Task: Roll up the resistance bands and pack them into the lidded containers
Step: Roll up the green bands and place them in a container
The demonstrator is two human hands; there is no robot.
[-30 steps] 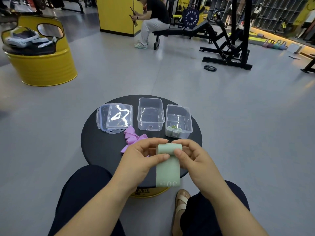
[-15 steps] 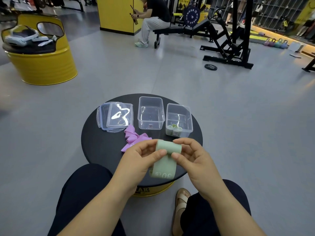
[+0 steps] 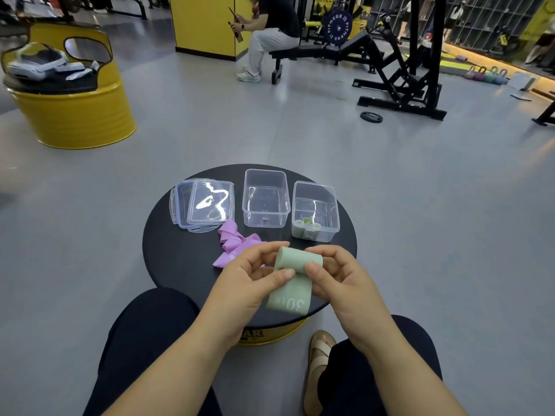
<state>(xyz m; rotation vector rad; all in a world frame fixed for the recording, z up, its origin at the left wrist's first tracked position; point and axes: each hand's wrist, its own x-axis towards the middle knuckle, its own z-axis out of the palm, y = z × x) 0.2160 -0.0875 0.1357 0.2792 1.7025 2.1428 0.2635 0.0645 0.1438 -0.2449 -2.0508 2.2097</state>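
Left hand (image 3: 249,280) and right hand (image 3: 336,277) pinch the half-rolled green band (image 3: 292,279) at frame centre, fingers clamped on its roll.

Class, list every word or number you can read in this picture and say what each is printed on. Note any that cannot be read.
"30": on the hanging end of the green band, seen upside down; the small letters beside it are too blurred to read.
"FITNESS": on the round blue plate at the back.
"AR": on the yellow base under the black table; the word's start is hidden.
Any other lettering at the back is too small to read.
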